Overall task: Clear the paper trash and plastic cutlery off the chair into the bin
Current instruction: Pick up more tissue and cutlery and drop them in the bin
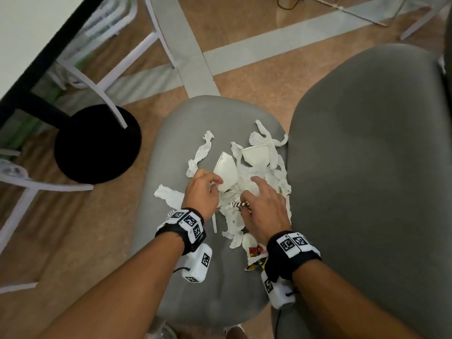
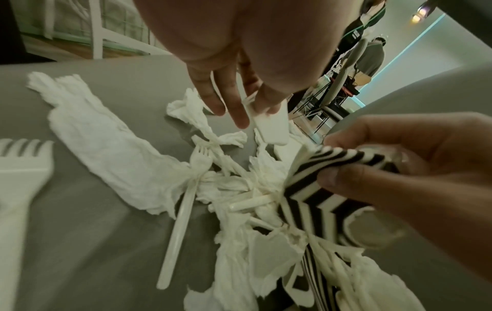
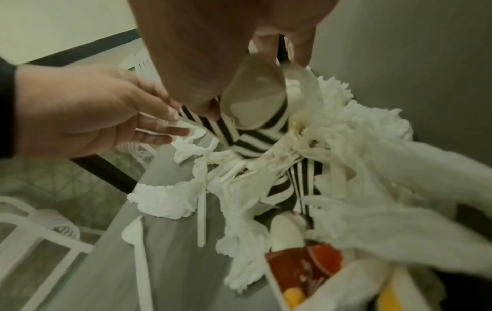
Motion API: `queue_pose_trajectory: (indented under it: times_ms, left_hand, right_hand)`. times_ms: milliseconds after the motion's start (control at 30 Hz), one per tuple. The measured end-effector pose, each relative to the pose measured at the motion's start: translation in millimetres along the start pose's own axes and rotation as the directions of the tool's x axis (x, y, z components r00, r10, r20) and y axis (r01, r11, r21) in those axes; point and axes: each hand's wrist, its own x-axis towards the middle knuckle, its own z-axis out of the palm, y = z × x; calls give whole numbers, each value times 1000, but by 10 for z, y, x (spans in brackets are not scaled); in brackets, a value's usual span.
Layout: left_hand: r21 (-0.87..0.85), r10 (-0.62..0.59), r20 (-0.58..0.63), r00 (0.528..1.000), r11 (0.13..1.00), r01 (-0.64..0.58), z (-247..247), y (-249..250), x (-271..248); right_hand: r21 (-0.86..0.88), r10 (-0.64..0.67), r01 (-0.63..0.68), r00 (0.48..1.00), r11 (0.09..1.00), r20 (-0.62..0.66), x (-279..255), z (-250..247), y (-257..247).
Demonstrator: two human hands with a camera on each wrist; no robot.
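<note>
A heap of torn white paper [image 1: 256, 182] and crushed white cups [image 1: 254, 155] lies on the grey chair seat [image 1: 186, 143]. My left hand [image 1: 215, 185] reaches into the heap's left side and pinches a flat white plastic cutlery piece [image 2: 271, 126] between thumb and fingers. My right hand [image 1: 244, 199] grips a crushed black-and-white striped paper cup [image 3: 253, 124] in the middle of the heap. A white plastic fork [image 2: 183, 202] lies loose on the seat beside the heap, and a white spoon [image 3: 135, 242] nearer the seat's edge. No bin shows in any view.
A red and orange printed carton [image 1: 254, 253] lies under my right wrist. A second grey chair [image 1: 367, 167] stands directly to the right. A black round table foot [image 1: 97, 143] and white chair legs [image 1: 107, 94] stand on the floor to the left.
</note>
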Motion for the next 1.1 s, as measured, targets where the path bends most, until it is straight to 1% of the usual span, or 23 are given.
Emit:
queue_pose_trajectory:
  times_ms: [100, 167, 200, 233, 267, 333, 400, 467, 567, 667, 767, 867, 900, 967, 1033, 1100]
  left_hand:
    - [-53, -17, -33, 999, 998, 15, -174, -140, -195]
    - [-74, -32, -66, 997, 997, 27, -299, -288, -335]
    - [-83, -41, -82, 996, 996, 34, -415, -425, -484]
    - [-89, -48, -88, 995, 995, 40, -430, -455, -503]
    - [-95, -51, -89, 995, 995, 43, -440, -474, -518]
    - [-134, -74, -112, 991, 989, 59, -575, -648, -720]
    - [-177, -124, -153, 980, 980, 96, -723, -897, -1003]
    - [-236, -204, -178, 963, 959, 160, -855, -1142, -1321]
    - [-337, -317, -206, 926, 911, 237, -1042, -1564, -1752]
    - [-316, -424, -246, 872, 885, 341, -1215, -2079, -2209]
    - [-289, -532, -259, 806, 839, 461, -1406, -2594, -2676]
    - [-295, -620, -259, 741, 781, 550, -1575, -3027, -3073]
    - [-286, -640, -254, 725, 766, 576, -1613, -3138, -3173]
    - [-255, -649, -265, 713, 760, 598, -1649, -3311, -3314]
    - [-246, -646, -262, 717, 763, 597, -1634, -3434, -3362]
    - [-253, -657, -216, 722, 752, 608, -1555, -3526, -3377]
  right_hand:
    - [85, -7, 11, 999, 996, -40, -100, -36, -147]
    - [77, -32, 39, 995, 996, -95, -156, -25, -286]
    - [56, -57, 63, 992, 996, -117, -234, 5, -452]
    - [62, -60, 68, 991, 996, -123, -224, -11, -461]
    - [81, -53, 63, 991, 995, -122, -211, -32, -471]
    - [104, -65, 77, 991, 992, -116, -293, 26, -674]
    - [119, -102, 115, 989, 986, -111, -415, 157, -952]
    - [143, -129, 140, 988, 980, -83, -573, 322, -1232]
    - [200, -170, 166, 986, 966, 1, -775, 612, -1663]
    - [301, -248, 211, 964, 930, 91, -1011, 947, -2136]
    - [293, -320, 259, 929, 920, 186, -1246, 1296, -2563]
    - [249, -313, 241, 900, 938, 305, -1382, 1606, -2846]
    - [211, -301, 238, 883, 948, 359, -1395, 1701, -2915]
    - [123, -276, 248, 827, 961, 489, -1392, 1900, -3011]
    - [38, -235, 268, 757, 963, 609, -1365, 2063, -3066]
    - [-40, -202, 306, 713, 951, 672, -1334, 2170, -3107]
